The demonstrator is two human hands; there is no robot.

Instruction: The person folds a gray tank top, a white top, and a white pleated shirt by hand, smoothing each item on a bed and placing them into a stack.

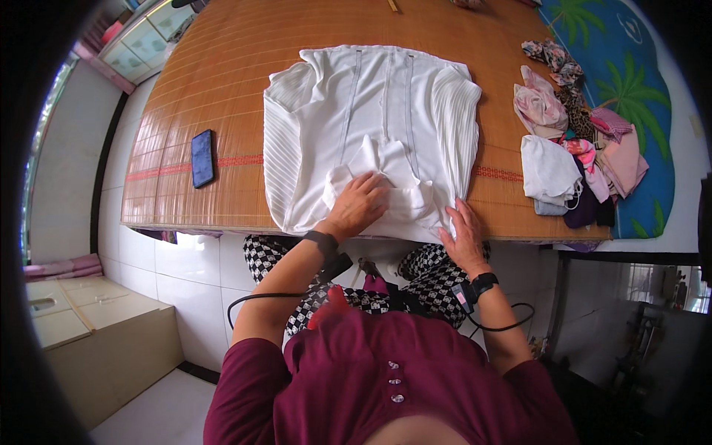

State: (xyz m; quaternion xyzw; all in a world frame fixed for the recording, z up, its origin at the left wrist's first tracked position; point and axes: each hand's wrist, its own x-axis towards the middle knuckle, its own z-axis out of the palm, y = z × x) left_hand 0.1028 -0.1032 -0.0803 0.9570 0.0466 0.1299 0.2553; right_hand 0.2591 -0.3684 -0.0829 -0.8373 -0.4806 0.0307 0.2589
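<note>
A white blouse (380, 89) with ribbed sleeves is spread on a woven mat, its sleeves folded inward along both sides. Its collar (411, 199) lies toward me at the near edge. My left hand (361, 202) rests palm down over the collar, its fingers laid across the fabric and slightly blurred. At the blouse's near right corner, my right hand (466, 236) touches the edge with fingers and thumb apart. The cloth under both hands is partly hidden.
A dark phone (202, 158) lies on the mat (230, 89) to the left. On the right sits a pile of clothes (550, 172), partly over a blue cloth (644, 159) with palm trees. Cream cabinets (111, 319) stand at lower left. Black cables hang by my wrists.
</note>
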